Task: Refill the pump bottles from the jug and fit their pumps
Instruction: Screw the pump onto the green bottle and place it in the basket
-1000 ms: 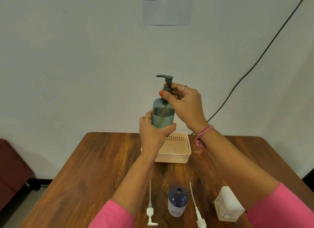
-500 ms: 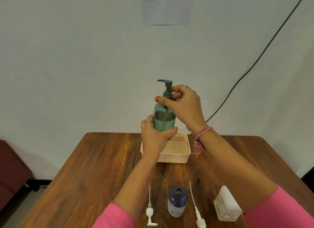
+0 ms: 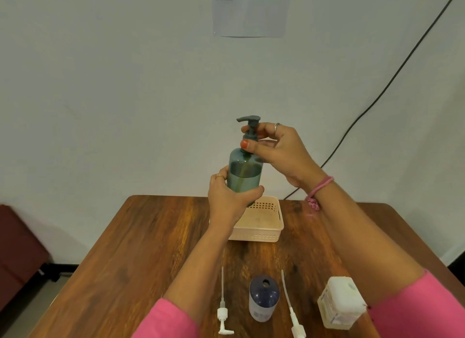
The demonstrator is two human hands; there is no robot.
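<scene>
I hold a teal see-through pump bottle (image 3: pixel 245 175) in the air above the far half of the table, partly filled with liquid. My left hand (image 3: pixel 230 199) grips its lower body. My right hand (image 3: pixel 279 152) pinches the collar of its dark teal pump (image 3: pixel 249 128), which sits in the neck. On the near table stands a dark blue open-necked bottle (image 3: pixel 263 297) with a white pump (image 3: pixel 222 310) lying to its left and another white pump (image 3: pixel 293 312) to its right. A whitish jug (image 3: pixel 339 303) stands at the near right, partly behind my right sleeve.
A peach plastic basket (image 3: pixel 261 227) sits on the wooden table (image 3: pixel 141 249) just beyond my left hand. A black cable (image 3: pixel 372 103) runs down the wall at the right. A dark red seat (image 3: pixel 17 249) stands left of the table.
The teal bottle has come down slightly toward the basket, and the pump has sunk lower into the neck. My right fingers have shifted around the collar.
</scene>
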